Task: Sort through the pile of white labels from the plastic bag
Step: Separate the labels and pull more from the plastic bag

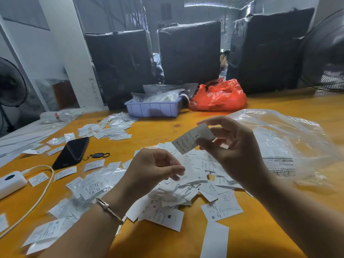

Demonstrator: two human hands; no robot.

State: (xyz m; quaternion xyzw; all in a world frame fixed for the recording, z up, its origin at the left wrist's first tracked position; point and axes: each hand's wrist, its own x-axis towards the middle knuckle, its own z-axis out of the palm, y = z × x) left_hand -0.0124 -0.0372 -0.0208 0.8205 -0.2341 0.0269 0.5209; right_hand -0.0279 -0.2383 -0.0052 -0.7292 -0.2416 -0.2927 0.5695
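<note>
**Sorting under way, most of the pile still unsorted**

Nearest the camera, loose white labels marked S (45, 232) and M (221, 208) lay scattered on the yellow desk (290, 101), with no clear order to them. Just beyond, the main pile of white labels (188, 185) sat heaped between the two forearms, still large and jumbled; by my reading, the bulk of the sorting remained to be done.

Above the pile, the left hand (154, 167) hovered with its fingers curled in; whether it pinched a label could not be told. The right hand (229, 144) was raised higher and pinched a single label marked L (193, 139) between thumb and fingers, turned up as if for reading. That label seemed to be the one being classed.

To the right, the clear plastic bag (286, 146) lay flat and open on the desk, looking emptied. To the left were several bagged bundles (93, 185), one showing XS, which suggested some sizes were already grouped. A black phone (72, 152) and a white power bank (10, 182) lay among stray labels.

Farther back, a smaller spread of labels (113, 130) lay on the desk, possibly a sorted group. Behind it stood a lilac tray (152, 108) holding bags, and a red plastic bag (219, 95) beside it.
</note>
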